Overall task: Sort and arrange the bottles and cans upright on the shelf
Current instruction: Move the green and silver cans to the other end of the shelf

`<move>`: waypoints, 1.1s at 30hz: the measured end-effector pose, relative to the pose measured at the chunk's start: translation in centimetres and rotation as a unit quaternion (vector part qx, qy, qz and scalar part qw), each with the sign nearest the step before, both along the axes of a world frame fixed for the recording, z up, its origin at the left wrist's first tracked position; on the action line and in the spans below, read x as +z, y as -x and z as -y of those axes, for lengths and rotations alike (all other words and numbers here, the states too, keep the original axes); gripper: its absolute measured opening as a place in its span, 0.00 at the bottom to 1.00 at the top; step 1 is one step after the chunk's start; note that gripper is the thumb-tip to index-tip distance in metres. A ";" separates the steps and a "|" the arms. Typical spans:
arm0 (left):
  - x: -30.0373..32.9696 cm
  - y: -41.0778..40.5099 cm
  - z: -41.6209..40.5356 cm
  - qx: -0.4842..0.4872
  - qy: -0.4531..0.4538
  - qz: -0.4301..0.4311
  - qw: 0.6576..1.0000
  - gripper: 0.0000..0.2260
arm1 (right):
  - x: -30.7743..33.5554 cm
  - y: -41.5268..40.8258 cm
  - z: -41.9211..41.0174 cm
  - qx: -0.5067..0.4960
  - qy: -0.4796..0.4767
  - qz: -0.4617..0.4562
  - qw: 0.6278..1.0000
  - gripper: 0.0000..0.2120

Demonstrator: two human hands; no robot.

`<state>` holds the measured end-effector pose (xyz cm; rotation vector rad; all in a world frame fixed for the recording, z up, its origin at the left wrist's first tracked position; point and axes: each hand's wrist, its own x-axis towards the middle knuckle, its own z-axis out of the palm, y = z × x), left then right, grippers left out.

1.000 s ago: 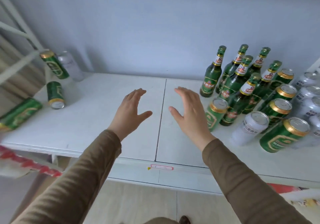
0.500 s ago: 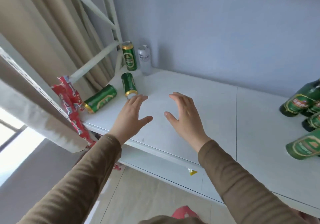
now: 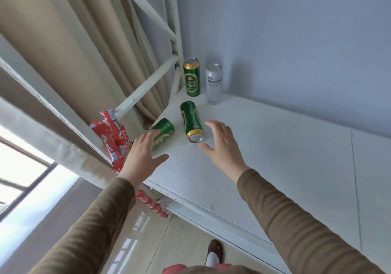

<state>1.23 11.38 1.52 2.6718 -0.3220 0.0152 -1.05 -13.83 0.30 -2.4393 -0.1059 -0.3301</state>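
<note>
Cans sit at the far left end of the white shelf (image 3: 275, 157), near the centre of the head view. Two stand upright in the back corner against the wall: a green can (image 3: 192, 77) and, just beside it to the right, a white can (image 3: 214, 83). Two more green ones lie on their sides nearer the shelf's front. The middle can (image 3: 191, 121) lies with its gold-rimmed top toward the camera. The left can (image 3: 163, 133) lies at the shelf's left edge, pointing up and to the right.

The left hand (image 3: 142, 154) reaches over the left can, fingers spread and straight, its grip released; the fingertips overlap the can, though whether they touch it cannot be told. The right hand (image 3: 222, 144) hangs just right of the middle can's top, fingers loosely arched, thumb out toward the can, grasping nothing and not clearly touching it.

Red packets (image 3: 111, 138) hang at left of the frame beside the shelf's upright. A beige curtain (image 3: 63, 47) fills the upper left. Both sleeves (image 3: 296, 220) are brown.
</note>
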 end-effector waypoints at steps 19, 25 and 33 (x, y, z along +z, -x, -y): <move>-5.9 -6.2 -3.1 0.036 -0.129 -0.025 0.991 0.40 | -6.5 -8.2 -7.1 -0.170 -0.075 -0.127 0.974 0.44; -5.7 -6.7 -2.4 0.005 -0.086 -0.019 0.996 0.37 | -5.5 -7.8 -5.5 -0.218 -0.165 -0.103 0.956 0.36; -1.1 -8.5 0.0 -0.028 0.076 0.000 0.997 0.35 | -1.4 -5.2 -0.7 -0.305 -0.274 -0.048 0.911 0.30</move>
